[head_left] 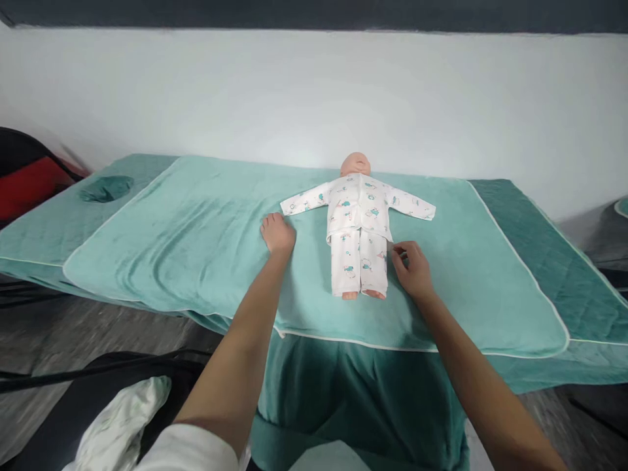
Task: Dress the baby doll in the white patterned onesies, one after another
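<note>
A baby doll point(358, 229) lies on its back on a light teal towel point(196, 242), head toward the wall. It wears a white printed long-sleeved top and matching trousers, arms spread wide. My left hand point(277, 233) rests on the towel just below the doll's outstretched sleeve, fingers curled under, nothing visible in it. My right hand point(412, 267) hovers beside the doll's trouser leg, fingers bent and loosely pinched, not touching the cloth as far as I can see.
The towel covers a darker teal padded table point(549, 248) with a face hole point(105, 188) at the far left. A white wall runs behind. A red and black seat point(29, 183) stands at left. Crumpled white cloth point(122, 425) lies on something black at bottom left.
</note>
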A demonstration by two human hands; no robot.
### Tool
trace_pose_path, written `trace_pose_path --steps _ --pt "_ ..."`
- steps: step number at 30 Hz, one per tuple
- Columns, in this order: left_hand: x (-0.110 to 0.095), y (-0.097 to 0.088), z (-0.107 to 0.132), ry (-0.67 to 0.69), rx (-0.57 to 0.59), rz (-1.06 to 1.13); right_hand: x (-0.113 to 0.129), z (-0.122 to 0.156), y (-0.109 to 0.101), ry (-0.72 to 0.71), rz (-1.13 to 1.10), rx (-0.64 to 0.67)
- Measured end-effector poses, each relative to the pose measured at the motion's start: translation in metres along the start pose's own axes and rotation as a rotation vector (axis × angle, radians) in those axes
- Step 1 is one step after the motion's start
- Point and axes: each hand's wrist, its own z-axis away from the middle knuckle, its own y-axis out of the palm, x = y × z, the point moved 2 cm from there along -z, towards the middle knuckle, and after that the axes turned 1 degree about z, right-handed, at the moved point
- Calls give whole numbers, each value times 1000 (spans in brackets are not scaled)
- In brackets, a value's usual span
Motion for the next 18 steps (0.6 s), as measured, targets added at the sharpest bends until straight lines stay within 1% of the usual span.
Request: trace_pose_path --steps 3,5,6,7,8,9,11,12,13,14,15,16,17,18 --pt "-1 -11 11 22 29 36 11 22 -2 58 -102 36" --pt "6 -25 28 84 29 85 14 40 -7 104 -126 77" --pt "14 -34 40 130 16 110 14 50 -12 123 -122 83" --pt "26 -46 54 177 -7 127 13 59 -18 147 -101 87" --pt "42 -59 70 224 -26 131 11 69 -24 173 -79 88" --pt "62 -73 87 252 -51 125 8 79 -31 196 -51 85" --pt "116 -108 120 224 -70 61 0 97 -43 240 2 84" --pt "148 -127 136 153 -59 4 -2 106 -47 259 21 68" --pt "183 -147 152 18 -34 -77 -4 113 -50 277 30 72" --pt "219 -168 167 -177 11 -185 -4 118 -51 295 33 69" --pt "254 -189 182 -412 92 -308 -3 122 -51 329 23 70" --pt "287 -209 198 -673 213 -416 0 123 -50 374 1 79" --pt "314 -228 211 -808 262 -449 7 122 -50 413 -37 94" --pt "334 -244 224 -890 324 -466 17 119 -51 441 -89 107"
